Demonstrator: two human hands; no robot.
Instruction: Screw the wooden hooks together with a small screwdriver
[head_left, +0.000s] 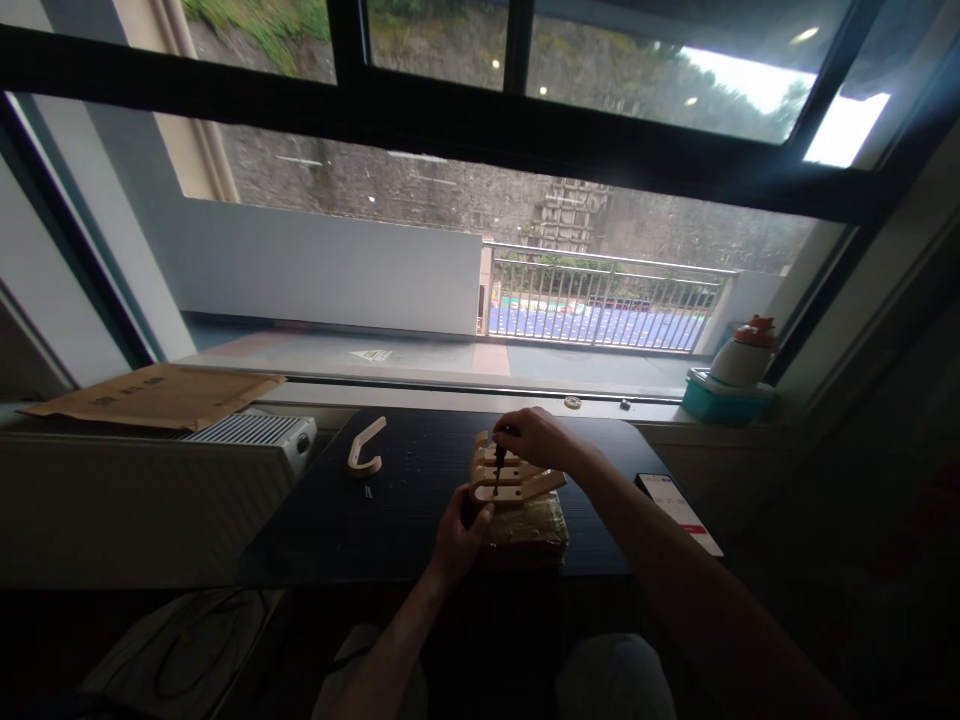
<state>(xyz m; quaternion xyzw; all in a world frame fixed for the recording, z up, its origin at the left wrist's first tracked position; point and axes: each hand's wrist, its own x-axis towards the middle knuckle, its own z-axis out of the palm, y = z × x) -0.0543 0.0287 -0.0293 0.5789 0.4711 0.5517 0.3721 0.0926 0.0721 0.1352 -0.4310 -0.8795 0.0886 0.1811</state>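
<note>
A stack of light wooden hook pieces (517,478) rests on a yellowish block (529,535) on the dark table (360,520). My right hand (541,438) is closed round the handle of a small screwdriver (498,470), whose tip points down onto the wooden pieces. My left hand (459,535) grips the near left side of the stack, fingers curled. A single wooden hook (366,447) lies apart at the table's far left, with small screws (405,462) scattered close by.
A phone (679,512) lies at the table's right edge. A white radiator (251,432) and brown cardboard (154,395) sit to the left. On the windowsill stand a teal box (726,398) with a white jug (744,358) on top.
</note>
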